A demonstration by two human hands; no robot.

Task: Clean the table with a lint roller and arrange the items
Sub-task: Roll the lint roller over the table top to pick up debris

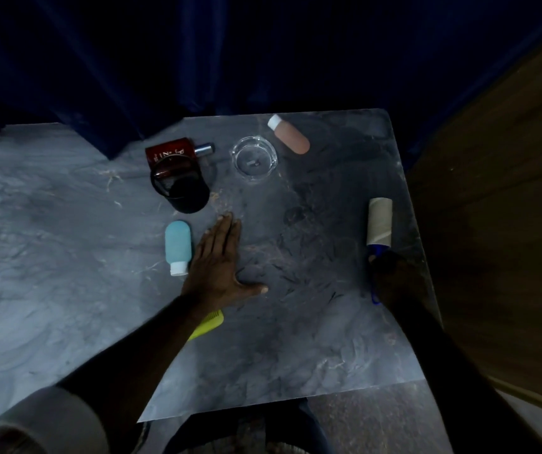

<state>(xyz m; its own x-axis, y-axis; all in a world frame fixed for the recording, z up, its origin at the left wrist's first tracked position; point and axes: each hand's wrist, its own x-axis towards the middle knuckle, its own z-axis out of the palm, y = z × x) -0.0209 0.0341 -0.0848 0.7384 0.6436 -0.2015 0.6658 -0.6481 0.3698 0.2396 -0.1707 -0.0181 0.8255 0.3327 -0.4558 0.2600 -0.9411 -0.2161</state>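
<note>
A lint roller [379, 221] with a pale roll and blue handle lies near the right edge of the grey marble table [312, 339]. My right hand [394, 280] is shut on its handle. My left hand [220, 260] rests flat on the table, fingers together, thumb out, right beside a blue squeeze bottle [178, 245]. A yellow-green comb [207, 324] pokes out from under my left forearm. Further back stand a dark red perfume bottle [173, 155], a black round case [184, 191], a glass ashtray [254, 157] and a pink squeeze bottle [291, 134].
Hair strands and lint are scattered over the table's middle. A dark blue curtain [197, 60] hangs behind the table. A wooden panel [509, 191] stands to the right. The floor to the left has the same grey marble pattern.
</note>
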